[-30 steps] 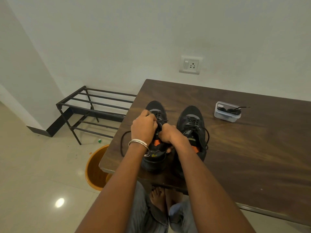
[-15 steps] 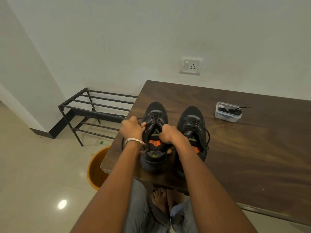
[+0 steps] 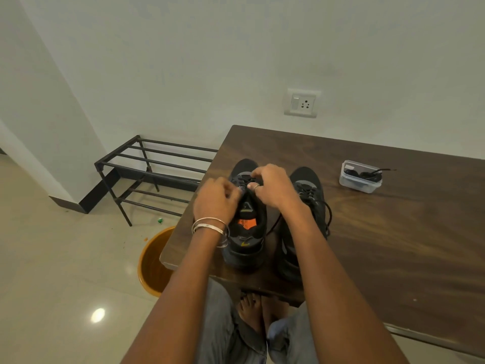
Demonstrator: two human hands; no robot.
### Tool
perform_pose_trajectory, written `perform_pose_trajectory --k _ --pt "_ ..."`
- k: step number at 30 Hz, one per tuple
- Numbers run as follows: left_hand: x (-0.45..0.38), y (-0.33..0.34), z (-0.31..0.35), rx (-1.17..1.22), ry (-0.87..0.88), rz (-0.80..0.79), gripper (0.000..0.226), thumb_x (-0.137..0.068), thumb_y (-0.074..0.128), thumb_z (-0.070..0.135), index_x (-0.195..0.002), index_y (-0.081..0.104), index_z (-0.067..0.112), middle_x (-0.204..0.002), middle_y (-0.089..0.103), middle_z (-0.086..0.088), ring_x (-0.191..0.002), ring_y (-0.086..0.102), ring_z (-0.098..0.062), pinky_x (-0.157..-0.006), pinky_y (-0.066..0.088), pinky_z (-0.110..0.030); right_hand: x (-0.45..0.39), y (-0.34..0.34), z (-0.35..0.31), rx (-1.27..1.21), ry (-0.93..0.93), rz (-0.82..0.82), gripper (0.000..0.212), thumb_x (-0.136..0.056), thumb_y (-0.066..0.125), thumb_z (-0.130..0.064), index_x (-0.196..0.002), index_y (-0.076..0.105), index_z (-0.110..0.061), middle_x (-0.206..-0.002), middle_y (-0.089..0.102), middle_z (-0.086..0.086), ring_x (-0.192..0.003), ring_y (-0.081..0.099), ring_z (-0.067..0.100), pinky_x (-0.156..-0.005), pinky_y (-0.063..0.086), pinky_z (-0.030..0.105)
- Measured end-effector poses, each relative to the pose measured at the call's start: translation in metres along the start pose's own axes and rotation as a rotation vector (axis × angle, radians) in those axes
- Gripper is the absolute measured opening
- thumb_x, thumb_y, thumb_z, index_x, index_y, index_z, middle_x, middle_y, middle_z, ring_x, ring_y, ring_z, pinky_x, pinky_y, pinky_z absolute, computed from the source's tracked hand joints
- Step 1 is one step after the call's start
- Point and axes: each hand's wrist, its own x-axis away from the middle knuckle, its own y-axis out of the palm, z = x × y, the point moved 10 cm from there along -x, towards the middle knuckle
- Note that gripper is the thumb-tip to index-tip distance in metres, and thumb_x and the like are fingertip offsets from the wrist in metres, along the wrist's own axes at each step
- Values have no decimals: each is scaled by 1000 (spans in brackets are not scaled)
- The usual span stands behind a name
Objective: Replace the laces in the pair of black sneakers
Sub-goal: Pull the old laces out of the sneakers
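Two black sneakers stand side by side near the table's front left corner, toes pointing away. The left sneaker (image 3: pixel 245 240) shows an orange insole label. Over its eyelets, my left hand (image 3: pixel 216 203) pinches the black lace with curled fingers. My right hand (image 3: pixel 273 186) is further up the same shoe, fingers curled on the lace near the toe end. The right sneaker (image 3: pixel 311 195) is laced, its lace looping off to the right, and my right forearm partly covers it.
A small clear plastic box (image 3: pixel 360 176) holding black laces sits on the dark wooden table (image 3: pixel 393 245) at the back right. A black metal shoe rack (image 3: pixel 147 174) and an orange bucket (image 3: pixel 152 261) stand on the floor to the left.
My right hand has moved from the left shoe's tongue up toward its toe end. My left hand, which had pulled out to the left, has come back over the eyelets.
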Motion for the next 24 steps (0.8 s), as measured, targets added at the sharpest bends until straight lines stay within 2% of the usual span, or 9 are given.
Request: perform_pose_trajectory --k 1,3,7,11,15,20,22,24 --pt "1 12 5 9 36 -99 25 -85 65 42 -98 63 21 -103 58 -1 -95 58 -19 -82 51 -36 -1 3 -4 -21 -29 -10 28 -93 65 -22 -118 68 -12 -123 63 11 -115 58 29 -98 48 41" --pt "2 27 6 -63 36 -191 35 -83 68 39 -108 58 16 -110 55 -6 -102 55 -24 -88 48 -38 -1 15 -8 25 -60 -44 26 -93 63 -18 -118 68 -13 -123 61 11 -116 56 30 -99 47 47" --pt "4 33 -4 -155 -71 -203 42 -90 62 33 -121 51 7 -124 49 -14 -114 52 -34 -91 43 -42 -2 35 -8 217 -51 -90 30 -92 62 -15 -121 64 -11 -126 47 10 -118 48 32 -98 44 54" --pt "5 30 -5 -152 -87 -176 32 -95 53 31 -112 56 5 -119 53 -17 -110 52 -38 -85 42 -42 -2 27 -17 251 -72 63 20 -93 62 -13 -112 67 -11 -119 54 7 -111 55 27 -96 46 48" --pt "7 28 -6 -144 -93 -153 33 -96 51 34 -113 55 5 -120 52 -16 -108 54 -38 -83 42 -42 0 23 -26 290 -114 160 10 -94 57 -9 -99 65 -9 -109 60 9 -102 59 28 -87 46 41" --pt "11 24 -4 -148 -99 -127 34 -97 50 34 -116 52 7 -121 50 -13 -108 54 -34 -76 37 -36 0 11 -9 38 19 252 10 -89 59 -6 -86 69 -6 -92 68 9 -90 63 28 -79 50 37" --pt "12 24 -7 -143 -127 -138 35 -96 49 34 -118 53 7 -122 49 -13 -109 54 -35 -78 38 -38 1 7 16 -206 184 297 11 -88 61 -8 -80 69 -8 -88 69 9 -90 63 25 -83 52 38" --pt "12 26 -10 -136 -155 -160 36 -96 49 35 -120 54 8 -124 50 -14 -112 53 -37 -85 42 -42 4 14 43 -459 381 300 12 -86 62 -7 -78 69 -2 -87 70 15 -88 64 25 -84 56 43"
